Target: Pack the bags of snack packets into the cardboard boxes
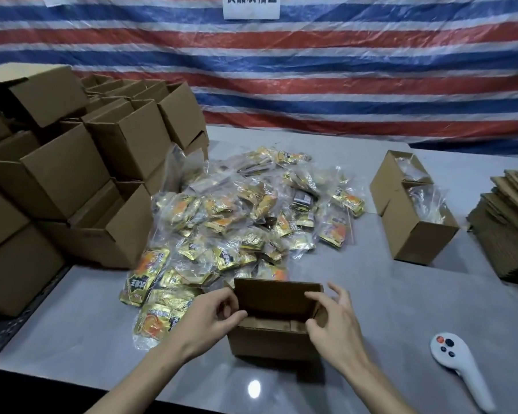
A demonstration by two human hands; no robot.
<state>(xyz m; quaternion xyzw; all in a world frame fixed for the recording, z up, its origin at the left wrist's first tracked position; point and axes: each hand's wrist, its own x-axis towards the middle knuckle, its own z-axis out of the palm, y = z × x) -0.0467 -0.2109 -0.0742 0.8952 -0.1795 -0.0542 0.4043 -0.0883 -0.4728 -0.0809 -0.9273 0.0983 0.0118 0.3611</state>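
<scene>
A small open cardboard box (269, 342) stands on the grey table in front of me, its far flap upright and nothing visible inside. My left hand (210, 318) pinches the box's left edge. My right hand (332, 321) is on the box's right edge, thumb and forefinger at the rim, other fingers spread. Behind the box lies a big heap of clear bags of gold snack packets (245, 216). Two open boxes (413, 231) at the right hold clear bags.
Stacked open cardboard boxes (57, 174) fill the left side. Flattened cartons (508, 228) are piled at the right edge. A white handheld controller (457, 363) lies at the near right. A striped tarp (341, 70) hangs behind the grey table (87, 324).
</scene>
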